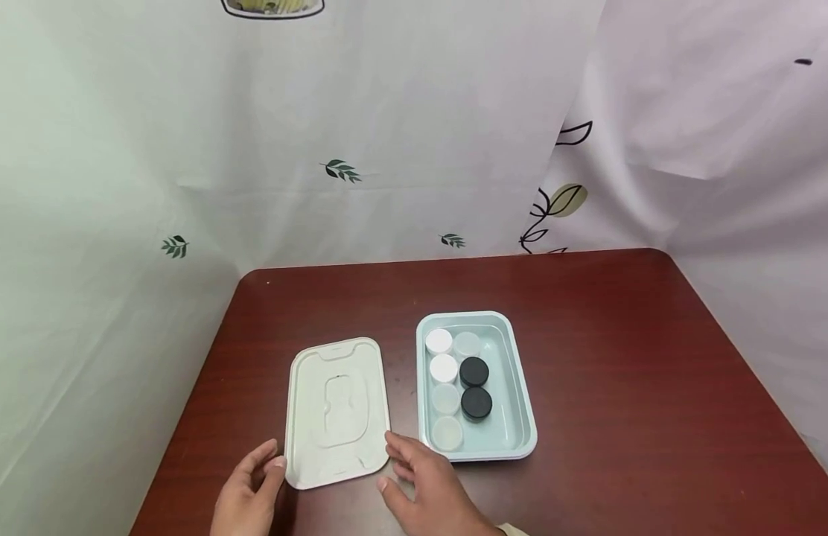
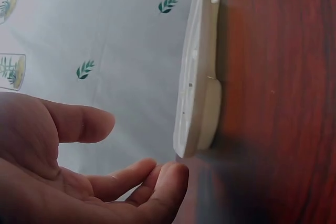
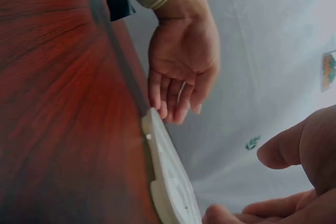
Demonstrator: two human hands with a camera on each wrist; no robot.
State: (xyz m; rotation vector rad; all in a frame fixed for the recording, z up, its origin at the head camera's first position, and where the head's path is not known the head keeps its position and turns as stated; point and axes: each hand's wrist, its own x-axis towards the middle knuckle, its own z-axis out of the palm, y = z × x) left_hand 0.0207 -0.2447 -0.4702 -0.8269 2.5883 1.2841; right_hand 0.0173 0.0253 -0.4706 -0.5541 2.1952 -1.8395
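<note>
A flat off-white lid (image 1: pixel 336 413) with raised moulded lines lies on the table, left of the light blue tray (image 1: pixel 524 417). By the lid's near left corner is my left hand (image 1: pixel 249 495), thumb and fingers apart with nothing held between them. My right hand (image 1: pixel 430 487) is at the lid's near right edge, fingertips right beside the rim and thumb spread away. From the left wrist side, the lid (image 2: pixel 197 77) shows edge-on, low over the wood, with bent fingers (image 2: pixel 168 190) close to its corner. In the right wrist view the left hand (image 3: pixel 184 61) reaches toward the lid's far end.
Inside the tray stand two white round caps (image 1: pixel 444 368), two black round caps (image 1: pixel 476 403) and several translucent ones (image 1: pixel 447 433). They fill its left and middle parts. A dark red wooden table (image 1: pixel 622 372) extends to the right. Pale printed cloth (image 1: pixel 400 112) hangs behind.
</note>
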